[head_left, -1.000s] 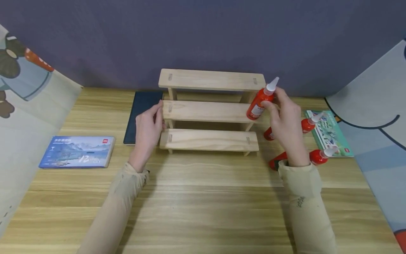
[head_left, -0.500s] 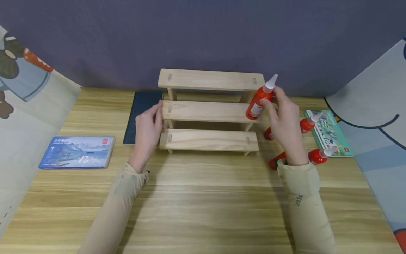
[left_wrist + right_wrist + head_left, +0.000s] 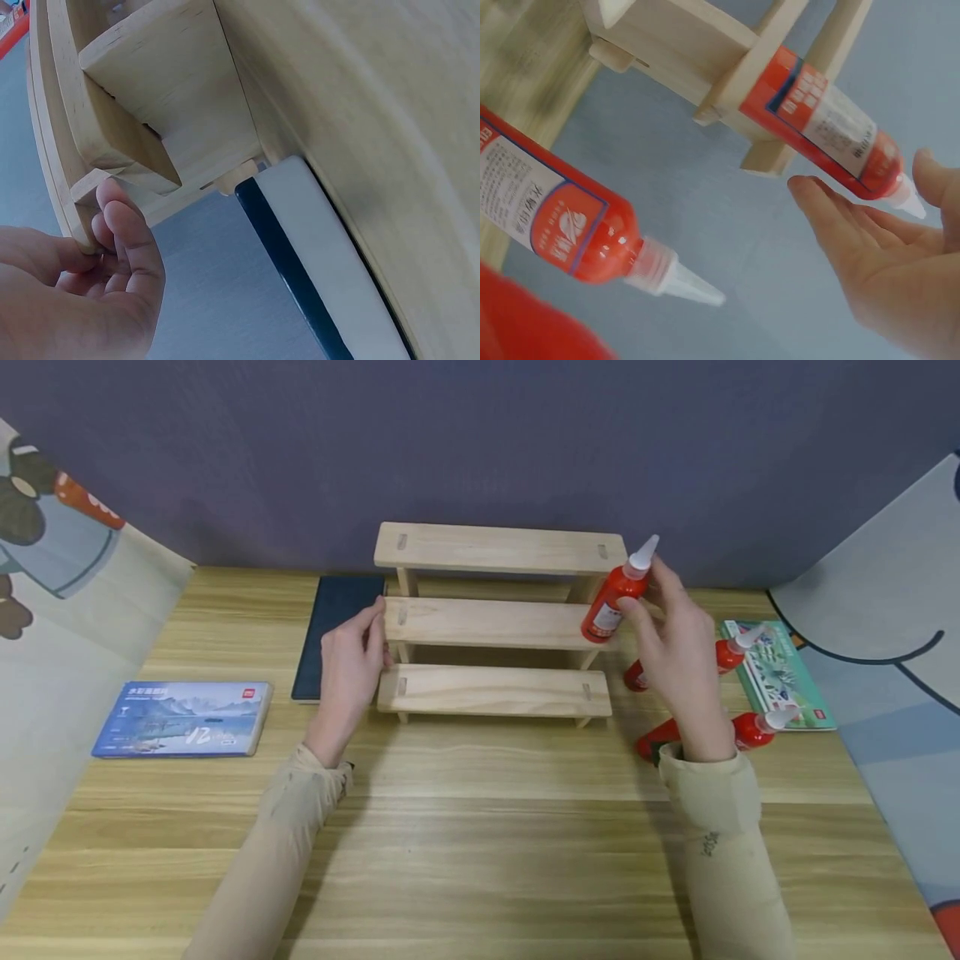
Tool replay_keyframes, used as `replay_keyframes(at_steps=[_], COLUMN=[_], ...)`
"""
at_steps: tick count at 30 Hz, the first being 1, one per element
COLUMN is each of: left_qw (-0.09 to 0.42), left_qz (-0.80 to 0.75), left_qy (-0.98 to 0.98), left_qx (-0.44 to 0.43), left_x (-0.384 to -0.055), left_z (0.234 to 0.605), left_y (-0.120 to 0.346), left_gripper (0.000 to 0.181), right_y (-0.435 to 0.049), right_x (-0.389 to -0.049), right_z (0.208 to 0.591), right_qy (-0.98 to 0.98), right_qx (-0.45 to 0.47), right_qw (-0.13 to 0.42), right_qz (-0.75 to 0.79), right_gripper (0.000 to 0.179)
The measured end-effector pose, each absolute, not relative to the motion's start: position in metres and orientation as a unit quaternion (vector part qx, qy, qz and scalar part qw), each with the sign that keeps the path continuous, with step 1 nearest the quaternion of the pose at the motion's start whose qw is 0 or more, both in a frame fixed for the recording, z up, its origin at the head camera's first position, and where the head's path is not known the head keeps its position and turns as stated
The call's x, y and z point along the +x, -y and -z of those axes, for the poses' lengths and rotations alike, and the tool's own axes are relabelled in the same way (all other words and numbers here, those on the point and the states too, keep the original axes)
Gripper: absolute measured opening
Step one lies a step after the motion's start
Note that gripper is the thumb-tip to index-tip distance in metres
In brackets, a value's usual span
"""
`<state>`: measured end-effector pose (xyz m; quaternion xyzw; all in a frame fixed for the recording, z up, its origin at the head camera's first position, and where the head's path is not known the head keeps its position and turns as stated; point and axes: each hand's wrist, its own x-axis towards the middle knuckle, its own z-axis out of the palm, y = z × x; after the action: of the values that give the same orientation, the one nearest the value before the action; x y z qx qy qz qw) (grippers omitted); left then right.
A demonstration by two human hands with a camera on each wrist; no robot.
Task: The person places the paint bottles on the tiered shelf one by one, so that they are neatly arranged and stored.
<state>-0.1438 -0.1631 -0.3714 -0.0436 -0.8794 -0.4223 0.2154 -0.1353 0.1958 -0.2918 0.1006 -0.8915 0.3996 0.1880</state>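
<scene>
A three-step wooden display shelf (image 3: pixel 495 622) stands against the dark wall. My left hand (image 3: pixel 351 656) pinches the left end of its middle step; in the left wrist view, the thumb and curled fingers (image 3: pixel 135 232) meet at the board's corner. On the right end of that middle step stands a red bottle (image 3: pixel 611 606) with a white pointed nozzle. Around its right side is my right hand (image 3: pixel 678 647), its fingers extended. The right wrist view shows the thumb (image 3: pixel 932 176) apart from the bottle (image 3: pixel 821 124), with the fingers close along its side.
Two more red bottles (image 3: pixel 753 731) stand right of the shelf, partly behind the right hand and wrist. A green illustrated box (image 3: pixel 787 681) lies farther right. Left of the shelf lie a dark blue book (image 3: pixel 318 635) and a blue paint box (image 3: pixel 183 718).
My right hand has eased slightly to the right, its thumb and fingers loosening about the bottle, which stays on the middle step. My left hand holds its place.
</scene>
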Motion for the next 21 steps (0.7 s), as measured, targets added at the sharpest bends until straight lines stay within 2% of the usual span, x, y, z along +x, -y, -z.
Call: replay_keyframes(at_steps=[13,21], left_qw=[0.208,0.208], left_qz=[0.426,0.430], left_qy=[0.879,0.877], left_qx=[-0.040,-0.043], left_x=[-0.143,-0.142], left_z=[0.372,0.372], left_y=[0.163,0.163], left_gripper=[0.038,0.038], right_y=[-0.201,-0.212], right_x=[-0.105,-0.086], right_z=[0.276,0.273], right_qy=[0.907,0.907], right_qx=[0.051,0.042], right_qw=[0.167,0.202], right_qz=[-0.383,-0.367], right_gripper=[0.063,0.056])
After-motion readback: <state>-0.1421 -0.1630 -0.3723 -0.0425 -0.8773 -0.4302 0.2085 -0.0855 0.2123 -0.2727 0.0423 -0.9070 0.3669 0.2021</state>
